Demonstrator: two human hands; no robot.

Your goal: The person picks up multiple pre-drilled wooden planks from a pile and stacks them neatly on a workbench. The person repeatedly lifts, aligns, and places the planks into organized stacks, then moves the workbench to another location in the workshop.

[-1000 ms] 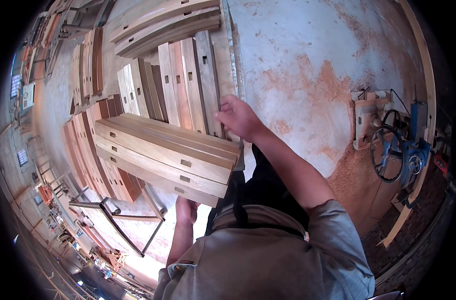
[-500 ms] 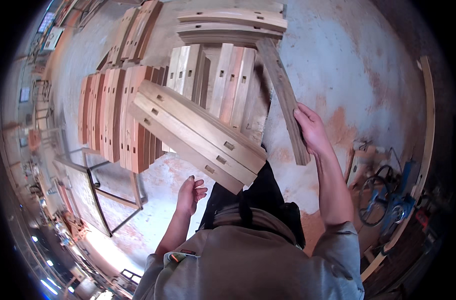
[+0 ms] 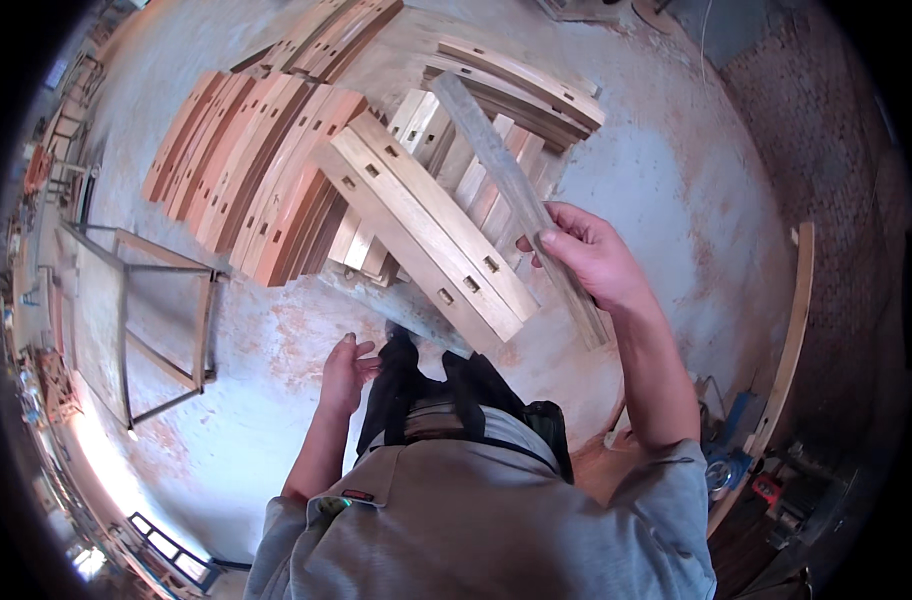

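My right hand (image 3: 588, 252) is closed round a long, narrow, greyish wooden board (image 3: 501, 165), thumb on the near side. The board slants from far left to near right. Left of it lies a slanted stack of pale timbers (image 3: 416, 215) with small rectangular mortises cut near their ends; the held board hangs beside and partly above it. My left hand (image 3: 344, 375) is held low over the floor with nothing in it, its fingers loosely bent and apart. The pale stack's lower layers are mostly hidden.
Reddish mortised timbers (image 3: 246, 165) stand in rows at the left. More mortised timbers (image 3: 536, 90) are stacked at the far side. A metal-legged frame (image 3: 166, 320) stands at left. A long wooden beam (image 3: 791, 340) runs along the right, near a blue tool (image 3: 726, 470).
The view has shifted and turned. My right hand still grips the grey board, which now reaches across nearer the pale stack. My left hand remains empty, low by my legs.
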